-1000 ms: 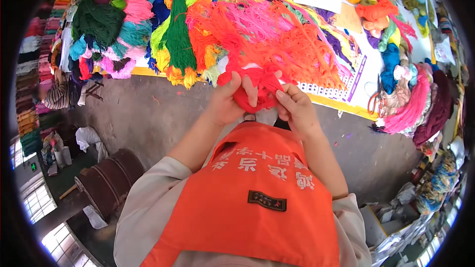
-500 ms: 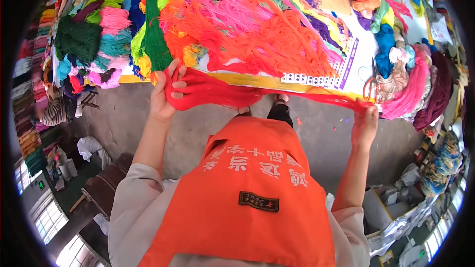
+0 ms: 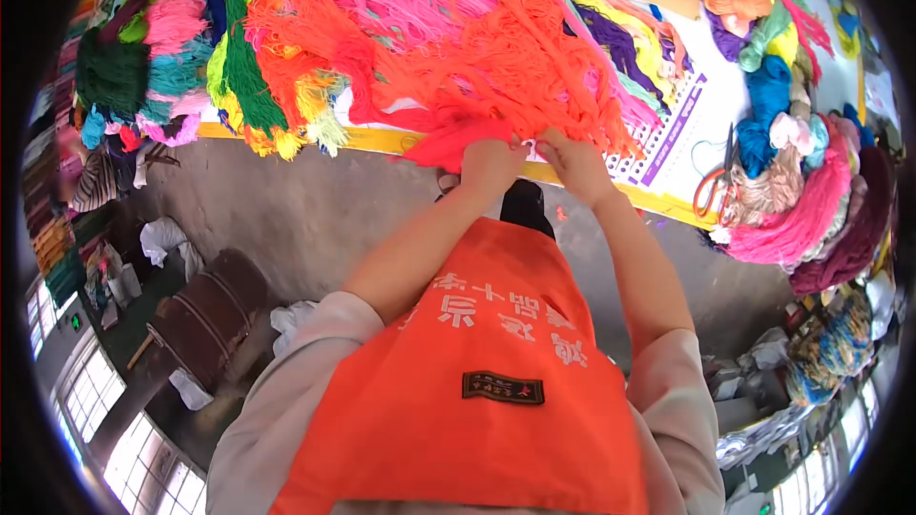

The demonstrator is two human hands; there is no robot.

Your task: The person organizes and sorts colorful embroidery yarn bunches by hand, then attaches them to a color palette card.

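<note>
My left hand point(image 3: 491, 169) is closed around a hank of red thread point(image 3: 456, 143) at the table's front edge. The red bundle is gathered up and sticks out to the left of that hand. Close beside it on the right, my right hand point(image 3: 574, 164) has its fingers bent into a pinch on the red thread's end, partly hidden by the fingers. Just beyond both hands lies a loose heap of orange-red thread point(image 3: 525, 62), with pink thread point(image 3: 396, 0) mixed in behind it.
A green hank point(image 3: 250, 76) and yellow strands hang over the table's yellow edge point(image 3: 372, 140) at left. Orange-handled scissors point(image 3: 708, 193) lie at right, near a blue hank point(image 3: 768, 100) and a pink hank point(image 3: 797, 219). A printed card point(image 3: 679, 129) lies under the thread.
My hands have come together from far apart at the table edge, left hand moving right and right hand moving left. The stretched red thread is now bunched up. The view has shifted slightly.
</note>
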